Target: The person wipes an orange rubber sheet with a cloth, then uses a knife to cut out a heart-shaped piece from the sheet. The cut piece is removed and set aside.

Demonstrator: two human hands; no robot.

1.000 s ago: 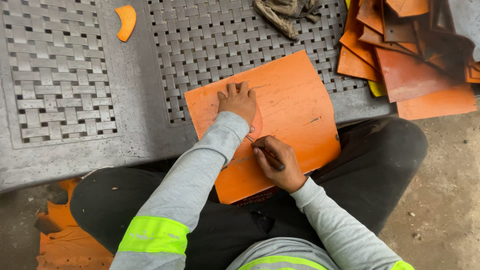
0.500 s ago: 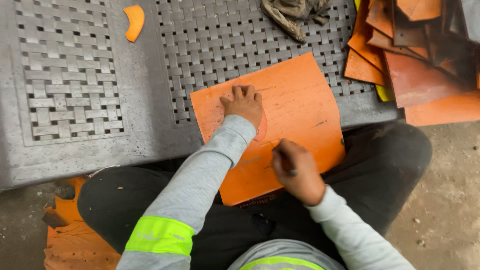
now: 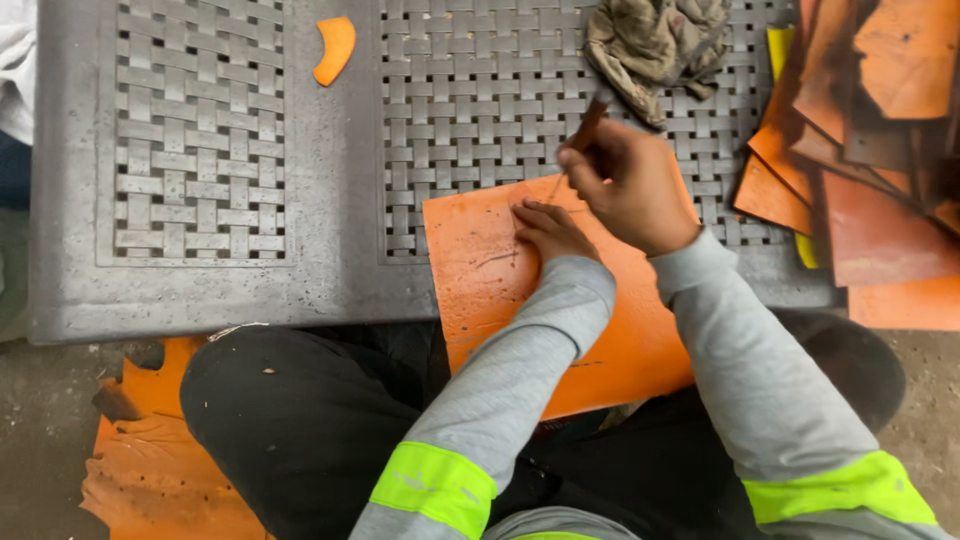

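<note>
Under the left grip (image 3: pixel 552 230) lies an orange sheet (image 3: pixel 480 290), matt and leather-like, scuffed with dark smudges and faint scored lines. The right grip (image 3: pixel 625 185) closes on a thin tool (image 3: pixel 588 125) with a brown, wood-looking handle. Below both spreads the tabletop (image 3: pixel 330 180), dull grey moulded plastic with a woven-strip relief, dusty and scratched. Beyond the right grip sits a rag (image 3: pixel 655 40) of rough, grimy cloth. Right of it, stacked orange sheets (image 3: pixel 880 150) show a smoother, darker, slightly shiny face. The sleeves are soft grey knit with glossy yellow bands.
</note>
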